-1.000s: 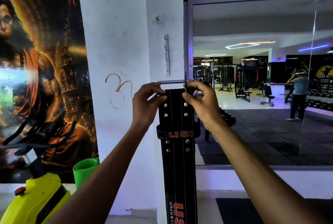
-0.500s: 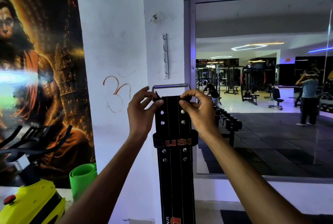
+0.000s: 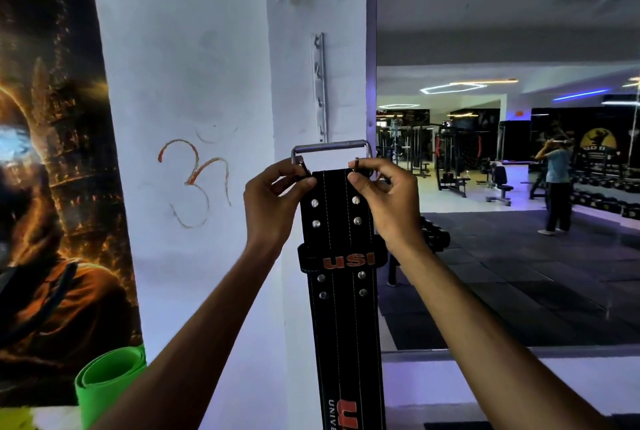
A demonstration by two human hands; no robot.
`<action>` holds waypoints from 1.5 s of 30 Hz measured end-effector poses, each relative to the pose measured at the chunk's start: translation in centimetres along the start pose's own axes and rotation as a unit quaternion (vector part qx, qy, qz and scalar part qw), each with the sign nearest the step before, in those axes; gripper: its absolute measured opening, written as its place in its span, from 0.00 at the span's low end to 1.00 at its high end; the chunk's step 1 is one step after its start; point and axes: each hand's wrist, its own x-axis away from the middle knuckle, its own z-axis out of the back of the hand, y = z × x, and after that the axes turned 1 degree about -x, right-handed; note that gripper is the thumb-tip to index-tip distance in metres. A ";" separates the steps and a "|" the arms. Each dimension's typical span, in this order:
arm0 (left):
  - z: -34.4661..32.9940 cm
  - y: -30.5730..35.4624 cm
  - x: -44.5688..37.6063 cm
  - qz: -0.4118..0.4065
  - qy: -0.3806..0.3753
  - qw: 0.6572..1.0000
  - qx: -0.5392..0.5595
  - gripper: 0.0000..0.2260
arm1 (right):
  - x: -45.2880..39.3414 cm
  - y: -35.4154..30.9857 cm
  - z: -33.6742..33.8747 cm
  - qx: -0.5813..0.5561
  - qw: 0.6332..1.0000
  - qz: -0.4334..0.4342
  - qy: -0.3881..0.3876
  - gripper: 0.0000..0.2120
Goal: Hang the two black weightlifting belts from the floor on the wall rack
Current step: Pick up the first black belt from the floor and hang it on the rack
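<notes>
A black weightlifting belt with silver rivets and orange lettering hangs straight down in front of the white pillar. My left hand pinches its top left corner. My right hand pinches the top right corner by the prong. The grey metal buckle stands up above my fingers, just under the lower end of the narrow metal wall rack screwed to the pillar. The rack's hooks are bare. A second belt is not in view.
A large wall mirror fills the right side and reflects gym machines and a person standing far off. A dark poster covers the wall at left. A rolled green mat stands at lower left beside the pillar.
The belt's buckle has flipped upright and risen closer to the bottom of the rack. Both hands have kept their grip on the belt's top, and my view has moved nearer the pillar.
</notes>
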 end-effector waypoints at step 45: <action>-6.9 -24.9 -25.4 0.014 0.092 0.995 0.035 0.06 | -23.4 27.5 -7.6 0.010 1.000 -0.005 -0.012 0.07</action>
